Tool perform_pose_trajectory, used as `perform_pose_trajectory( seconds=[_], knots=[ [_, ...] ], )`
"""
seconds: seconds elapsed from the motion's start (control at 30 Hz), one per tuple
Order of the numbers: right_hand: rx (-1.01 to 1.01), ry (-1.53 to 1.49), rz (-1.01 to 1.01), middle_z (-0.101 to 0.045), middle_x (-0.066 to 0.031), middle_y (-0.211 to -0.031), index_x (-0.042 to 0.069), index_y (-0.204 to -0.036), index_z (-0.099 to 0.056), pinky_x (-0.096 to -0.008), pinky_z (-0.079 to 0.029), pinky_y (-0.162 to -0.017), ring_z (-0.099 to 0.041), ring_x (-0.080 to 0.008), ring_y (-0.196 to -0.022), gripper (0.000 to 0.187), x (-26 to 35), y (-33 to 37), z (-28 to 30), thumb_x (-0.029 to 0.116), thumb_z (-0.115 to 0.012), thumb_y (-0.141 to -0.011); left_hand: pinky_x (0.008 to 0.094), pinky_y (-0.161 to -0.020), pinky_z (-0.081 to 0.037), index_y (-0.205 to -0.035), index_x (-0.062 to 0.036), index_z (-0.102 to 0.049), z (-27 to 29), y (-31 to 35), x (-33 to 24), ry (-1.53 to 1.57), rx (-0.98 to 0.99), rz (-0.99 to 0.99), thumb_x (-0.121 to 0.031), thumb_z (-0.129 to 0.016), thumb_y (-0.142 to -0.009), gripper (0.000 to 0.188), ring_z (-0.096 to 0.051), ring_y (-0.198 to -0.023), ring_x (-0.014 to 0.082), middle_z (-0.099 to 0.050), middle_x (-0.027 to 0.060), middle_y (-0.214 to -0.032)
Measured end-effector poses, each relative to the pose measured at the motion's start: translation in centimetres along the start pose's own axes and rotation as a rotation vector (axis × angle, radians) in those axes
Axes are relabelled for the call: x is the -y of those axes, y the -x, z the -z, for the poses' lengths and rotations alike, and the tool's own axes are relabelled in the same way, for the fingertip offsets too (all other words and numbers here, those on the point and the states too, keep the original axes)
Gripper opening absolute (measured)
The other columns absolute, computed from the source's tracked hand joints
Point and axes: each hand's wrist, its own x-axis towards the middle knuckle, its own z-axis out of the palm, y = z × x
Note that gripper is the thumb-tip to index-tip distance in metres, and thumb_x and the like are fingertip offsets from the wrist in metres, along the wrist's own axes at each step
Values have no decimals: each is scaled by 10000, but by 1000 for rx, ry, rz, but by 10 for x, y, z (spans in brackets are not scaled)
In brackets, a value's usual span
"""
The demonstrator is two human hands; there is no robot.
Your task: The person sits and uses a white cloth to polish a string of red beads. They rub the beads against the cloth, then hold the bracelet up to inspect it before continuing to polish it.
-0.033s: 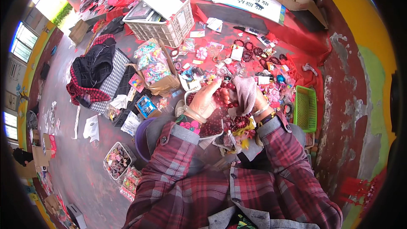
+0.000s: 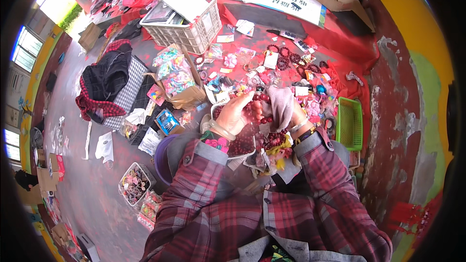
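My left hand point(image 2: 234, 117) has its fingers curled round a string of dark red beads point(image 2: 262, 98). Beside it, my right hand point(image 2: 297, 115) grips a greyish-pink cloth point(image 2: 279, 104), which hangs down against the beads. Most of the right fingers are hidden behind the cloth. Beneath my left hand stands a white basket point(image 2: 243, 155) with many dark red beads inside. More bead strings and a yellow piece point(image 2: 280, 164) lie in a pile below my right hand. Both wrists have pale bangles.
Hair ornaments and bracelets point(image 2: 286, 59) spread over red cloth ahead. A green basket point(image 2: 350, 123) stands at right, a cardboard box of colourful packets point(image 2: 177, 80) and a purple tub point(image 2: 162, 157) at left. Farther off is a large crate point(image 2: 187, 36). A small basket of trinkets point(image 2: 135, 184) sits lower left.
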Motion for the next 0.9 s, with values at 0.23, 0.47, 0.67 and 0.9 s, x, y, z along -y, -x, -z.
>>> perform_pose_trajectory(
  seconds=[0.23, 0.47, 0.67, 0.9],
  knots=[
    [-92, -892, -209, -567, -10, -746, 13, -929, -541, -246, -440, -480, -535, -97, -614, 83, -30, -1, -19, 70, -527, -870, 380, -705, -475, -954, 5, -536, -2, -3, -1, 293, 148, -120, -276, -482, -917, 288, -547, -710, 226, -561, 94, -823],
    [0, 70, 40, -525, -34, -608, 47, -648, -510, -277, -378, -428, -504, -116, -525, 119, 27, 2, 3, 62, -578, -745, 355, -749, -486, -967, -52, -574, 5, -3, -2, 21, 128, -131, -272, -500, -915, 237, -582, -801, 184, -599, 61, -869],
    [-114, -957, -279, -487, 28, -692, 80, -845, -531, -237, -367, -487, -453, -80, -589, 68, -10, 11, -9, 137, -504, -869, 284, -688, -505, -943, -71, -594, 12, 1, -16, -284, 23, -94, -238, -525, -908, 184, -585, -797, 117, -607, 24, -885],
    [-229, -803, -10, -436, 22, -727, 77, -817, -509, -221, -396, -616, -432, -90, -699, 62, -32, 18, 11, 32, -530, -779, 269, -650, -503, -1010, -74, -575, 46, -5, -15, -523, -272, -148, -231, -546, -893, 198, -585, -752, 118, -601, 19, -906]
  ],
)
